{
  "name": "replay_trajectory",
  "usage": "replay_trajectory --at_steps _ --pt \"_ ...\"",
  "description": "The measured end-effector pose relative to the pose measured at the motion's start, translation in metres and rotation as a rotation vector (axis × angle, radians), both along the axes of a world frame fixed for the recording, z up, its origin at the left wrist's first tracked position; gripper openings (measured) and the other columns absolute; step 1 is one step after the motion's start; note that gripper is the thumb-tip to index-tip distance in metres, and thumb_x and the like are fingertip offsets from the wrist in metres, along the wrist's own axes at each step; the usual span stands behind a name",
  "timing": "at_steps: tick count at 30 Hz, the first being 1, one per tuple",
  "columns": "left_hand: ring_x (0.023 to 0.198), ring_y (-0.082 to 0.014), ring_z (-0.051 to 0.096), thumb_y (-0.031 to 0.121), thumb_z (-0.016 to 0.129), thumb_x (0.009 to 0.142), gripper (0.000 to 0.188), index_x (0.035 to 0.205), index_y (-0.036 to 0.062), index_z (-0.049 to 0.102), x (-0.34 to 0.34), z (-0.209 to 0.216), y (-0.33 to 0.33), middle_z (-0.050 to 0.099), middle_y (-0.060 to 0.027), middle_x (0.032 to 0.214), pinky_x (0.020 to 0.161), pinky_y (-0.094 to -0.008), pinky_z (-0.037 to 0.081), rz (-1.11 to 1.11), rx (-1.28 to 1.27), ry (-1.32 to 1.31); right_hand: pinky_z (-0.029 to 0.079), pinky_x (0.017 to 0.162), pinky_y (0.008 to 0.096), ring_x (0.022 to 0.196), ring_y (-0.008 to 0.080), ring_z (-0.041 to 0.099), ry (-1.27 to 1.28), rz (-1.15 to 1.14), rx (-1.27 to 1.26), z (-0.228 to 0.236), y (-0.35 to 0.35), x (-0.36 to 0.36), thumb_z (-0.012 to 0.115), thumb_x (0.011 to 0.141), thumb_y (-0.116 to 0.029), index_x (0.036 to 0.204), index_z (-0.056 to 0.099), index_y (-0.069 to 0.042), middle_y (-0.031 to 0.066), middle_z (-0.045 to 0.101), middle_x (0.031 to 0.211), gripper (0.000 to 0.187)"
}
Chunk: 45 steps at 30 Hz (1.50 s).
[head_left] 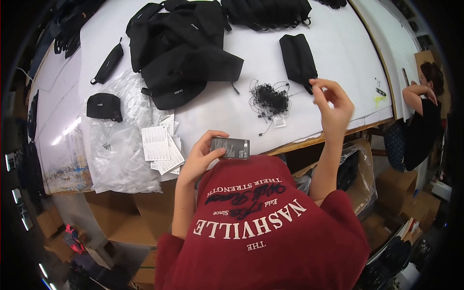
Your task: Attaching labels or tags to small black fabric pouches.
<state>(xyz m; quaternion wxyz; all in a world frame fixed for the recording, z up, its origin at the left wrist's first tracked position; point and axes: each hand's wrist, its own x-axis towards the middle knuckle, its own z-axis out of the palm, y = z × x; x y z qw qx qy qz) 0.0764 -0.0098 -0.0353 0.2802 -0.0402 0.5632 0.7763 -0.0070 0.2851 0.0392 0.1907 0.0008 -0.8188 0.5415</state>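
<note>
Close to my shirt, my left hand [205, 152] grips a dark grey printed card [231, 148] between thumb and fingers. My right hand [334, 107] is raised at the right, thumb and forefinger pinched together. Its fingertips overlap the near end of a black zipped pouch [297, 55] in the picture; whether they touch it, or hold something thin, I cannot tell. A tangle of thin black cords [270, 100] lies between the two hands, beyond the table edge. A small white label [279, 122] sits at the tangle's near side.
Black pouches are heaped [186, 53] at the table's far middle, with a small one [104, 107] at left. White printed leaflets [162, 147] lie beside clear plastic bags [116, 169]. Small snips [381, 92] rest at right. Another person [425, 106] sits beyond the right edge.
</note>
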Motion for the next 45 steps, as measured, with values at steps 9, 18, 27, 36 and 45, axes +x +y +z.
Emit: replay_trajectory --at_steps 9,18,27,36,45 --pt "0.082 -0.0094 0.058 0.006 0.067 0.084 0.031 0.11 0.0028 0.05 0.003 0.002 -0.002 0.064 -0.0059 0.093 0.07 -0.0231 0.046 0.038 -0.092 -0.013 0.038 0.053 0.0191 0.057 0.005 0.051 -0.001 0.109 0.172 0.029 -0.011 -0.002 0.068 0.072 0.004 0.083 0.066 -0.002 0.0035 0.067 0.084 0.012" --pt "0.089 -0.0121 0.06 0.012 0.071 0.081 0.027 0.104 0.0002 0.064 -0.004 0.004 0.0 0.066 -0.0052 0.097 0.08 -0.0262 0.048 -0.018 -0.086 0.043 0.038 0.051 0.0183 0.056 0.004 0.048 0.27 0.123 0.185 0.03 -0.006 0.002 0.065 0.074 0.005 0.083 0.063 0.0 0.0074 0.068 0.087 0.01" --pt "0.09 -0.0127 0.061 0.013 0.069 0.083 0.028 0.105 -0.0028 0.063 -0.005 0.001 0.003 0.066 -0.0073 0.097 0.083 -0.0269 0.048 -0.003 -0.042 -0.033 0.043 0.067 0.0219 0.072 0.0069 0.055 -0.384 0.016 -0.296 -0.111 0.065 -0.056 0.061 0.086 -0.014 0.088 0.067 -0.003 0.006 0.069 0.09 0.013" --pt "0.091 -0.0126 0.061 0.016 0.067 0.085 0.026 0.104 -0.0015 0.062 -0.001 -0.002 0.003 0.066 -0.0069 0.098 0.083 -0.0269 0.047 0.049 -0.074 0.003 0.04 0.081 0.0267 0.088 0.0072 0.054 -0.44 -0.012 -0.267 -0.137 0.07 -0.079 0.06 0.087 -0.022 0.093 0.069 -0.009 0.0016 0.07 0.099 0.018" --pt "0.088 -0.0073 0.054 0.012 0.066 0.086 0.025 0.104 0.0021 0.052 0.002 -0.011 0.009 0.058 -0.0014 0.093 0.076 -0.0245 0.045 0.282 -0.08 0.105 0.037 0.057 0.0178 0.061 0.0061 0.045 -0.423 0.305 -0.988 -0.043 0.023 -0.033 0.058 0.083 -0.008 0.087 0.059 -0.002 0.0049 0.058 0.071 0.007"
